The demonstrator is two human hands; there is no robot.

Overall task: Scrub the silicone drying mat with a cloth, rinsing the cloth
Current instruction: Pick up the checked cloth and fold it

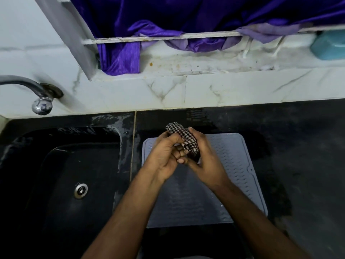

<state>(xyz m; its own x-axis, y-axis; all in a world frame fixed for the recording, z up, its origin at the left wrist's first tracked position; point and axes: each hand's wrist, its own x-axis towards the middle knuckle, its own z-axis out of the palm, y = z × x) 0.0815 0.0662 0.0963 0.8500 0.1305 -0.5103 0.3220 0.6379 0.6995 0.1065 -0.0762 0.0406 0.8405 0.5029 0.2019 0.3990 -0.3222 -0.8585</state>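
Note:
A grey ribbed silicone drying mat (237,176) lies flat on the dark counter, right of the sink. Above its far half both hands hold a bunched black-and-white checked cloth (183,136). My left hand (164,156) grips the cloth's lower end with curled fingers. My right hand (207,161) wraps round the cloth from the right side. The cloth looks twisted between the two hands, and its far end sticks out past the fingers. My forearms cover the middle of the mat.
A black sink (61,174) with a metal drain (80,191) sits on the left. A chrome tap (40,96) juts from the marble wall above it. Purple curtain (168,19) hangs over the sill; a blue dish (330,45) stands far right. Wet dark counter (302,165) surrounds the mat.

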